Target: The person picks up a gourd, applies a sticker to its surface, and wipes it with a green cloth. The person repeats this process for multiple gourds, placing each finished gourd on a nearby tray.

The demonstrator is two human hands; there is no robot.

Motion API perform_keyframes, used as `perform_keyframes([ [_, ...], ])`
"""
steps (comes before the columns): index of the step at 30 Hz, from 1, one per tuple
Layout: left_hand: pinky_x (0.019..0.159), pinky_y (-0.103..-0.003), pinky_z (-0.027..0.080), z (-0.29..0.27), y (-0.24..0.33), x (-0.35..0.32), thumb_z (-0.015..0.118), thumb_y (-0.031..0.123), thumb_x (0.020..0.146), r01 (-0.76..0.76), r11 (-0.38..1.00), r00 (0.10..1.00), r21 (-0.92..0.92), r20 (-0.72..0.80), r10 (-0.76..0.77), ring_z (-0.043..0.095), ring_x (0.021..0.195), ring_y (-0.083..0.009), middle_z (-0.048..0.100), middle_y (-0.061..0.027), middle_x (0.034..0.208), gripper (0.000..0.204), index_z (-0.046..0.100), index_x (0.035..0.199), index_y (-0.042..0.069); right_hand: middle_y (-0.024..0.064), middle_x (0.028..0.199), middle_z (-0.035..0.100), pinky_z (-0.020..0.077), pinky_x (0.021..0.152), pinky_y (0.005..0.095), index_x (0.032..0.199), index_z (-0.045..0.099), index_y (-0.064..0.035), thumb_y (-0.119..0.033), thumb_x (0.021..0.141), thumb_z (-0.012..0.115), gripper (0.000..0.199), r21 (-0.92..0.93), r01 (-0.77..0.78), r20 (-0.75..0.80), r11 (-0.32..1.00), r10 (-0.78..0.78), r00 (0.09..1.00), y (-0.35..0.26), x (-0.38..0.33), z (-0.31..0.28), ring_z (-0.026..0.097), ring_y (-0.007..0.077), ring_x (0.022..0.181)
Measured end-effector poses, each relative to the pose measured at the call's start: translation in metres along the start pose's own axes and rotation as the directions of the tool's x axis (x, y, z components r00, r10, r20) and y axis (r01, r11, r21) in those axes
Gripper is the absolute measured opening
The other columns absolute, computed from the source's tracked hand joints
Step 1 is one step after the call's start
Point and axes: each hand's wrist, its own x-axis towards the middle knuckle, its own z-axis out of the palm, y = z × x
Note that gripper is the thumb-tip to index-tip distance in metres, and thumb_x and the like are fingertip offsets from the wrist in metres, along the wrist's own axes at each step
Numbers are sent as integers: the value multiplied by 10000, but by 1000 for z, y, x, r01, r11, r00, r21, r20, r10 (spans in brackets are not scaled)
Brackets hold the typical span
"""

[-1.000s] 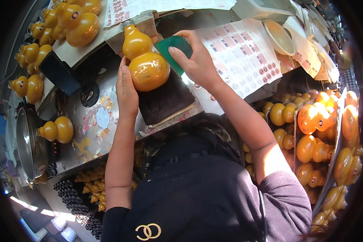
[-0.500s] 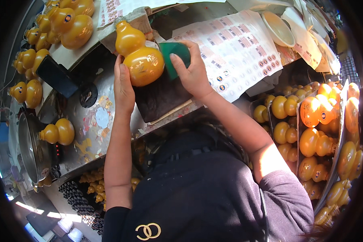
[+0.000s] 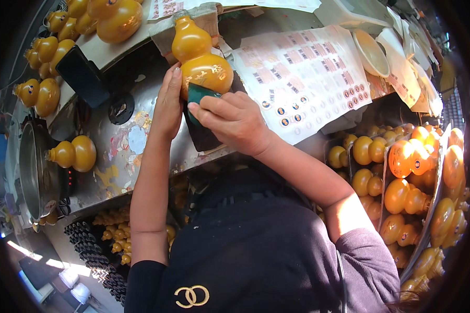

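Observation:
A glossy amber gourd-shaped bottle (image 3: 192,44) with gold decal markings lies on its side, its neck on a folded cloth (image 3: 159,36) and its wide end toward me. My left hand (image 3: 169,104) cups the left side of its larger bulb, fingers close together along it. In the grip of my right hand (image 3: 237,122) is a flat green scraper (image 3: 199,93), its edge against the lower part of the bulb over the markings. The right fingers are curled round it and hide part of it. Beneath them is a dark pad (image 3: 198,136).
Decal sheets (image 3: 297,68) cover the bench to the right, beside a shallow bowl (image 3: 371,53). A phone on a stand (image 3: 82,75) and a metal pan (image 3: 32,172) are at left. A single gourd bottle (image 3: 73,154) lies near the pan. Crates of gourds (image 3: 402,195) stand at right.
My right hand has moved left and nearer, turning the green scraper from beside the bottle onto its lower bulb. My view has shifted slightly. The left hand stays on the bottle.

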Motion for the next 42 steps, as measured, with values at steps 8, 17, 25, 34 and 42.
perform_keyframes([
  [8,985,-291,405,-3,9,1,392,356,1025,48,998,999,-43,15,-48,525,1125,-140,545,-84,1212,428,439,1290,23,-16,915,606,448,602,281,962,678,-106,-58,722,674,245,-11,-27,107,1000,28,994,-14,2,13,559,144,708],
  [17,1064,-298,333,-15,-13,3,377,320,1038,49,958,999,-282,30,-42,455,1235,-153,505,-88,1312,453,402,1372,14,154,974,607,478,820,405,1061,583,-62,-113,824,656,254,370,-355,251,858,276,928,23,54,-29,584,362,956],
  [25,1079,-300,309,-11,-14,3,349,299,1045,46,953,999,-300,33,-38,440,1250,-149,498,-74,1325,428,411,1372,30,163,1031,632,494,843,368,1150,563,-78,-176,871,641,306,252,-222,497,942,71,865,77,101,-10,619,342,947],
  [34,1103,-342,300,-14,-14,5,338,341,1042,61,964,998,-260,22,-57,407,1306,-171,436,-77,1411,495,348,1426,29,189,936,657,510,791,383,1057,601,-29,-157,822,660,274,175,-247,656,953,74,751,66,120,-12,648,354,899],
  [42,1068,-322,319,14,-15,-2,424,556,963,-170,940,965,295,-143,219,432,1273,-224,428,-139,1389,716,316,1425,19,197,924,623,504,747,383,1118,437,-53,-279,846,694,437,378,-550,232,745,499,835,41,36,-27,648,365,874],
])
